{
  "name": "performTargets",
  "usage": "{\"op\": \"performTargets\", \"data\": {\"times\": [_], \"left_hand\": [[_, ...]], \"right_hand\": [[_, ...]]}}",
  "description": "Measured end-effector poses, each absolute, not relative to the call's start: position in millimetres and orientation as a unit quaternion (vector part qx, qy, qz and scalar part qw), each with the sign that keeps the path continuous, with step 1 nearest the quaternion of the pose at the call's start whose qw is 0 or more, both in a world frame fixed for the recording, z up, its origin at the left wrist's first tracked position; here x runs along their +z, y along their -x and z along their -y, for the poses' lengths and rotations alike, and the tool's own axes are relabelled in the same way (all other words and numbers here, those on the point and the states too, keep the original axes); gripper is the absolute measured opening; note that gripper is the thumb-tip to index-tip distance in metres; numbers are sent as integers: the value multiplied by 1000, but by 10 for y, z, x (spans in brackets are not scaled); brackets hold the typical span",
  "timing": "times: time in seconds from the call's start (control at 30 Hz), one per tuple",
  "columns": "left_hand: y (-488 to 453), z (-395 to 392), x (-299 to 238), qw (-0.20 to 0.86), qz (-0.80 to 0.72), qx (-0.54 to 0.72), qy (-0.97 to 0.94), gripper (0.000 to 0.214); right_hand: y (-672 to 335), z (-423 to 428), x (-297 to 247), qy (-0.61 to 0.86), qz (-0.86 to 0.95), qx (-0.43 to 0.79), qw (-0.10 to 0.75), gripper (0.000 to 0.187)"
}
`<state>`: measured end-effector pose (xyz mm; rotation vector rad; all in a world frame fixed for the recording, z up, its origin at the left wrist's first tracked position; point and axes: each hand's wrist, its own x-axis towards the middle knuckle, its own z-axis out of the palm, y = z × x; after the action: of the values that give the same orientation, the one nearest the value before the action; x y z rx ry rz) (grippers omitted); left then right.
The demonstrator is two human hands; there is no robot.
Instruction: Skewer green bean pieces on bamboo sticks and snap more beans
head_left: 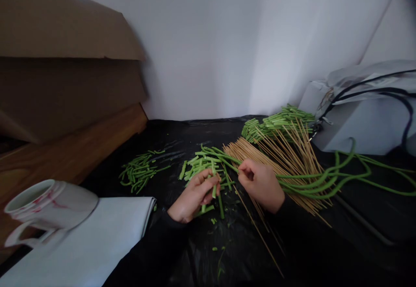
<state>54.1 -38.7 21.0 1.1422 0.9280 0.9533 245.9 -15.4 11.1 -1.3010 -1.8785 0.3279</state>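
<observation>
My left hand [195,194] is closed on several short cut pieces of green bean [213,187], held upright above the black sheet [182,139]. My right hand [261,183] is closed in a pinch on a thin bamboo skewer [260,235] that runs down toward the near edge; its tip points at the bean pieces. A loose heap of cut bean pieces [201,163] lies just behind my left hand. A fan of bamboo skewers [286,157] spreads behind my right hand, with long uncut beans [325,183] draped over it.
A small pile of bean trimmings [139,172] lies at the left. Skewered beans [279,120] are stacked at the back. A white mug [48,207] stands on white paper [97,239] at near left. Cardboard boxes [65,61] stand left, a white box with cables [364,113] right.
</observation>
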Motion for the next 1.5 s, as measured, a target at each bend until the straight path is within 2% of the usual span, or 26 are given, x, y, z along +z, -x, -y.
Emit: {"op": "performTargets", "data": {"times": [0.1,0.23,0.3,0.4,0.43,0.5,0.6,0.7,0.83,1.0,1.17,1.27,1.4,1.5], "left_hand": [[-473,329,212,616,-402,503,-454,23],[-410,297,219,608,-405,525,-437,27],[-422,316,223,611,-413,489,-464,30],[-469,366,231,611,-421,407,-532,33],[-485,383,235,608,-422,381,-554,33],[-507,414,243,600,-421,335,-593,35],[-520,444,249,583,-419,285,-635,37],[-522,447,234,567,-420,275,-653,37],[-522,413,187,552,-435,334,-628,36],[-540,384,175,626,-388,440,-513,34],[-595,394,173,635,-382,497,-452,33],[-638,397,138,584,-419,508,-475,35],[-638,380,113,444,-488,526,-537,36],[-543,320,124,414,-506,575,-492,34]], "right_hand": [[-2518,114,120,502,772,180,346,11],[-2519,116,106,427,837,258,226,41],[-2506,117,108,416,830,285,237,41],[-2495,109,144,419,767,394,285,22],[-2495,107,161,421,735,441,298,21],[-2499,107,191,414,678,516,320,27],[-2506,116,216,384,639,566,352,31],[-2511,120,224,370,630,573,370,25],[-2510,130,243,377,620,564,394,22],[-2464,174,243,389,613,556,405,23],[-2407,204,220,387,613,562,398,25],[-2392,207,222,398,613,557,394,24],[-2388,207,232,411,617,548,388,22],[-2410,198,223,408,612,557,386,24]]}}
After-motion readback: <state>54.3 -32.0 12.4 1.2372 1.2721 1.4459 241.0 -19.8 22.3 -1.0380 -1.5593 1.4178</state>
